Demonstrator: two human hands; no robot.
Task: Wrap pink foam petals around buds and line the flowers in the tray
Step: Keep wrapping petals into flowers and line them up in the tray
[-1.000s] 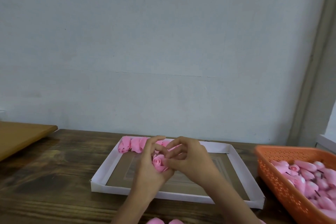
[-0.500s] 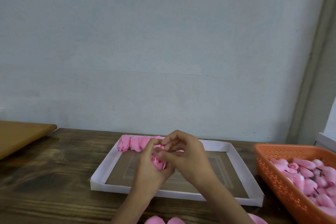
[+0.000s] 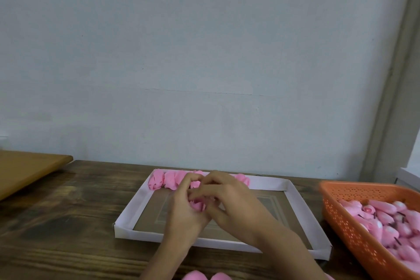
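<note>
Above a white-walled cardboard tray (image 3: 129, 209), both my hands close around one pink foam flower (image 3: 197, 206). My left hand (image 3: 185, 211) cups it from below and the left. My right hand (image 3: 229, 200) has its fingers curled over the flower's top, pressing foam against it. Most of the flower is hidden by the fingers. A row of finished pink flowers (image 3: 166, 179) lies along the tray's far wall, partly behind my hands.
An orange plastic basket (image 3: 341, 218) at the right holds several pink buds (image 3: 384, 209). Loose pink petals (image 3: 205, 276) lie at the bottom edge near me. A light wooden board (image 3: 27, 170) sits at the left. The dark wooden table (image 3: 68, 223) backs onto a pale wall.
My right fingers have closed lower over the flower, covering more of it. Both hands stay over the middle of the tray.
</note>
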